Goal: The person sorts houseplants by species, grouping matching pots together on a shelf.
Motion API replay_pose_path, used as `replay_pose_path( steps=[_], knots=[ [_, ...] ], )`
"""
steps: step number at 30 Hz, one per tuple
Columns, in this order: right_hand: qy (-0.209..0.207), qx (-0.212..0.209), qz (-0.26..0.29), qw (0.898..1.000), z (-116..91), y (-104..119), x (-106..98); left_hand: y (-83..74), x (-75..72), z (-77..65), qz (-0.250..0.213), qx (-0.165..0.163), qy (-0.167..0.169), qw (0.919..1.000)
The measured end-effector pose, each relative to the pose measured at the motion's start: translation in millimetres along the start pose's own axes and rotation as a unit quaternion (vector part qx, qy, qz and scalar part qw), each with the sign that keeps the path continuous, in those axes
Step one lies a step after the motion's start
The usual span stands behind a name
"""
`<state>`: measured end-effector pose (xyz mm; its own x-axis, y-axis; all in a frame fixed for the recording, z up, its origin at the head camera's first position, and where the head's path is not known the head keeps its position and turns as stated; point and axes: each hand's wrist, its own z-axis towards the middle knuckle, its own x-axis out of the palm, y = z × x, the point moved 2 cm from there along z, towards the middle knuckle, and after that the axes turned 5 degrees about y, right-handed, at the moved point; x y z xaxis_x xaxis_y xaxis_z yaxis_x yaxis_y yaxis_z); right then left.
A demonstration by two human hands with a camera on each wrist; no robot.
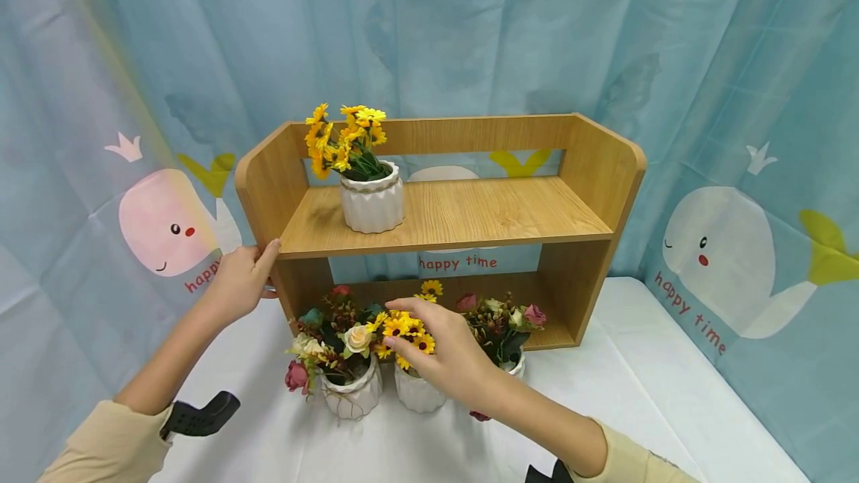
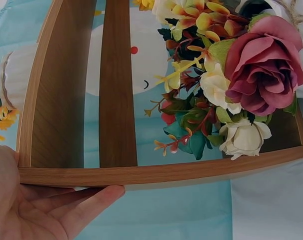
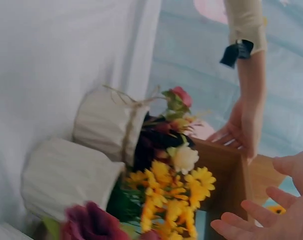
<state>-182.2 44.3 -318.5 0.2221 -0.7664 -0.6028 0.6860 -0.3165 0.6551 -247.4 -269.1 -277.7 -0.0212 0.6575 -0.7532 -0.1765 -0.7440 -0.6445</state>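
Note:
My left hand (image 1: 236, 285) is at the left side panel of a two-tier wooden shelf (image 1: 439, 244). In the left wrist view its straight fingers (image 2: 99, 200) lie along the panel's outer face. My right hand (image 1: 446, 352), fingers spread and slightly bent, hovers over a white pot of yellow flowers (image 1: 419, 393) and holds nothing. Left of that pot stands a white pot with mixed roses (image 1: 352, 393); a pot of pink roses (image 1: 506, 319) is to its right, partly hidden by my right hand and forearm. A pot of yellow flowers (image 1: 372, 203) sits on the upper board's left half.
The shelf stands on a white cloth (image 1: 644, 386), its lower tier behind the three front pots. A blue curtain (image 1: 463, 36) with whale prints hangs behind and on both sides. Each wrist carries a black strap-like piece (image 1: 201, 416).

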Motion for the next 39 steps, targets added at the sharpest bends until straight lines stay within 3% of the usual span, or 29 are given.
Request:
replay_pose_path(
  steps=[9, 18, 28, 39],
  knots=[
    [0.014, 0.049, -0.011, 0.999, -19.8, -16.0, 18.2, 0.5, -0.6, 0.1, 0.0, -0.001, 0.0, 1.0],
    [-0.02, 0.059, -0.008, 0.998, -38.3, -31.3, 31.0, 2.0, -0.9, 0.6, 0.001, -0.004, 0.002, 1.0],
    [-0.098, 0.084, -0.041, 0.991, -52.5, -47.3, 36.5, 2.4, -0.3, 1.1, -0.002, -0.003, 0.001, 1.0],
    [-0.103, 0.135, -0.07, 0.983, -63.3, -60.6, 35.4, 2.4, 0.5, 0.8, 0.003, -0.001, -0.003, 1.0]
  ],
)
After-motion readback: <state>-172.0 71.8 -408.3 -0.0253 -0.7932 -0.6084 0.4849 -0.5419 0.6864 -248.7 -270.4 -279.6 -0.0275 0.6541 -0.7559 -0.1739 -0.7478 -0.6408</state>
